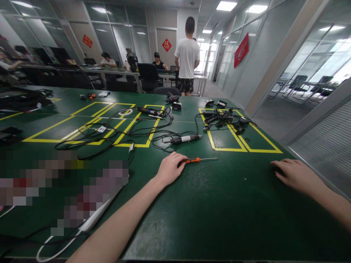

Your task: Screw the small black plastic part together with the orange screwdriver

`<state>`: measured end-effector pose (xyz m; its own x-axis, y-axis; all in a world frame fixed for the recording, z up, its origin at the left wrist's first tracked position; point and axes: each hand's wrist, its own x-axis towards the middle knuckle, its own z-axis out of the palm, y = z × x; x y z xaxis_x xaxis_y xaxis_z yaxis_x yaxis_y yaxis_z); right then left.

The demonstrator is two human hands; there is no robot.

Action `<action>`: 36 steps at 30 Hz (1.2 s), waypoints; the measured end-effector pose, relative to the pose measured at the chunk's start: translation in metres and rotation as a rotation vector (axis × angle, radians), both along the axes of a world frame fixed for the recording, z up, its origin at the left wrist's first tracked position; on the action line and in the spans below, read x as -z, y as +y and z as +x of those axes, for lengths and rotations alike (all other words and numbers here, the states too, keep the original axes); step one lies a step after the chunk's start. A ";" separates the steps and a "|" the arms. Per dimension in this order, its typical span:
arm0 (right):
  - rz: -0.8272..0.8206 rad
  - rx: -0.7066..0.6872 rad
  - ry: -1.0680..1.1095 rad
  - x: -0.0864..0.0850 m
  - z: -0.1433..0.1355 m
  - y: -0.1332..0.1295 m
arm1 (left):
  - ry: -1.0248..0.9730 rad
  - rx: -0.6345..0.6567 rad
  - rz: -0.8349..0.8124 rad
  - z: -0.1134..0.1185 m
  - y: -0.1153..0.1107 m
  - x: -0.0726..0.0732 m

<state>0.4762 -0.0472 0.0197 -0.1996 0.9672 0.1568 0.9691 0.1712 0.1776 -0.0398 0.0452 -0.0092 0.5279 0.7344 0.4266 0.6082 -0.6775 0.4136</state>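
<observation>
My left hand (170, 168) rests on the green tabletop with its fingers closed around the handle of a screwdriver (195, 160). The handle is orange and black, and its thin metal shaft points right, lying low over the table. A few tiny bits, perhaps screws (195, 174), lie just below it. Beyond that hand is a grey and black electric screwdriver (185, 139) with a black cord. At the right edge of the table my right hand (296, 174) lies palm down, fingers loosely extended, holding nothing.
Yellow tape (233, 149) marks rectangles on the table. Black cables (90, 146) tangle at the left, and a pile of black parts (222, 118) sits at the back right. A power drill (172, 97) stands farther back. A white power strip (98, 213) lies near my left forearm. A person (188, 54) stands beyond.
</observation>
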 end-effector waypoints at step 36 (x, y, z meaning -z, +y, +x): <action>-0.021 -0.568 0.480 0.017 -0.248 0.027 | -0.007 -0.009 0.004 0.000 0.000 0.000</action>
